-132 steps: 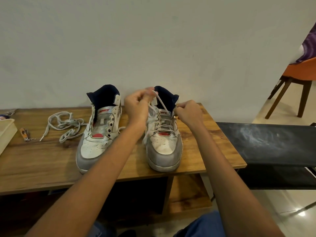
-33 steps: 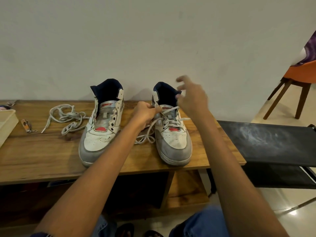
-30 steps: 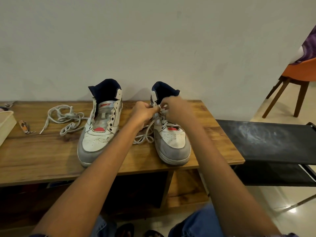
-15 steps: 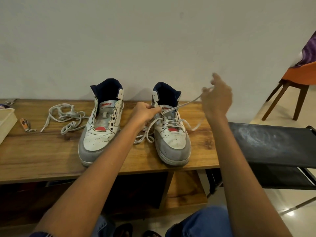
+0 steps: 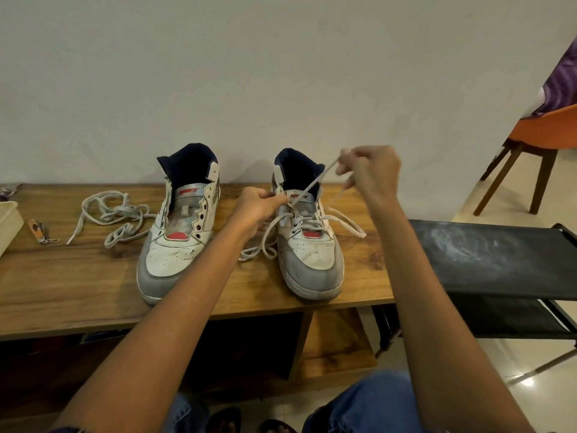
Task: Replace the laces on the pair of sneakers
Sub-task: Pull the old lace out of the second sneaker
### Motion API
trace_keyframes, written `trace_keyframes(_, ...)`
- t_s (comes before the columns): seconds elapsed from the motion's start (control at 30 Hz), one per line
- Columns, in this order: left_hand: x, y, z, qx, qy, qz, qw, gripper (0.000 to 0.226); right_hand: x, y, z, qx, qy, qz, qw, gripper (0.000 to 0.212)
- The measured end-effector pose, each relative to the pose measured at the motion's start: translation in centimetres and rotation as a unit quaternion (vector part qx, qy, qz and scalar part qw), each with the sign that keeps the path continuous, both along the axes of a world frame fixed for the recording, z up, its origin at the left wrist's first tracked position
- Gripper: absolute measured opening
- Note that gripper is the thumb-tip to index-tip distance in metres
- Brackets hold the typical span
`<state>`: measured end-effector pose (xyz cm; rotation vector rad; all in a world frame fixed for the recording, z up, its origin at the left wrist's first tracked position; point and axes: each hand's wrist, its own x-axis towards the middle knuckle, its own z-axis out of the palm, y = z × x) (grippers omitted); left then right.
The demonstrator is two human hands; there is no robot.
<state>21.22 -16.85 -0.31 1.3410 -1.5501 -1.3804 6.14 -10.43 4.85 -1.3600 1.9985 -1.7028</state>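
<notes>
the right hand (image 5: 371, 173) pinches the lace (image 5: 312, 187) raised taut above the right sneaker (image 5: 309, 245) on the table (image 5: 62, 282), while the left hand (image 5: 254, 210) grips its upper eyelets. pulling evenly while that sneaker stays braced should seat the crossing flat. the other sneaker (image 5: 178, 232) stands unlaced alongside.

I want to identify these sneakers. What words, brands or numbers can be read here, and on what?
Left sneaker, tongue label: red lettering, too blurred to read.
Right sneaker, tongue label: red lettering, crossed by the lace, too blurred to read.
Nothing else bears readable text.
</notes>
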Motion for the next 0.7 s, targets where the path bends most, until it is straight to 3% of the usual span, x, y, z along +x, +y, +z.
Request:
trace_keyframes(0.07, -0.2, 0.2, 0.1, -0.003, -0.004, -0.002, 1.000, 0.009, -0.5, 0.6, 1.1, -0.115, -0.144, -0.072, 0.980, 0.026)
trace_keyframes(0.13, -0.2, 0.1, -0.1, -0.011, -0.006, 0.002, 1.000, 0.008, -1.0, 1.1, 2.3, -0.205, -0.265, -0.099, 0.937, 0.028)
trace_keyframes(0.27, -0.3, 0.0, -0.3, -0.016, -0.007, 0.005, 1.000, 0.008, -3.4, 3.0, 4.3, -0.327, -0.294, -0.152, 0.885, 0.027)
trace_keyframes(0.33, -0.4, -0.1, -0.3, -0.015, -0.004, 0.008, 1.000, 0.015, -4.3, 3.1, 4.1, -0.322, -0.284, -0.158, 0.889, 0.027)
trace_keyframes(0.43, -0.7, 0.0, -0.3, -0.029, -0.023, 0.016, 0.999, 0.014, -4.1, 1.4, 1.1, -0.198, -0.229, -0.150, 0.941, 0.026)
trace_keyframes(0.53, -1.0, 0.0, -0.4, -0.033, -0.042, 0.026, 0.998, 0.017, -3.4, -0.6, -2.5, 0.018, -0.098, -0.118, 0.988, 0.021)
trace_keyframes(0.63, -1.4, -0.1, -0.8, -0.087, -0.079, 0.089, 0.989, 0.050, -2.9, -1.6, -3.8, 0.259, 0.058, -0.064, 0.962, 0.026)
trace_keyframes(0.7, -1.6, 0.2, -0.6, -0.214, -0.100, 0.139, 0.962, 0.054, -2.1, -2.0, -3.5, 0.272, 0.113, -0.059, 0.954, 0.029)
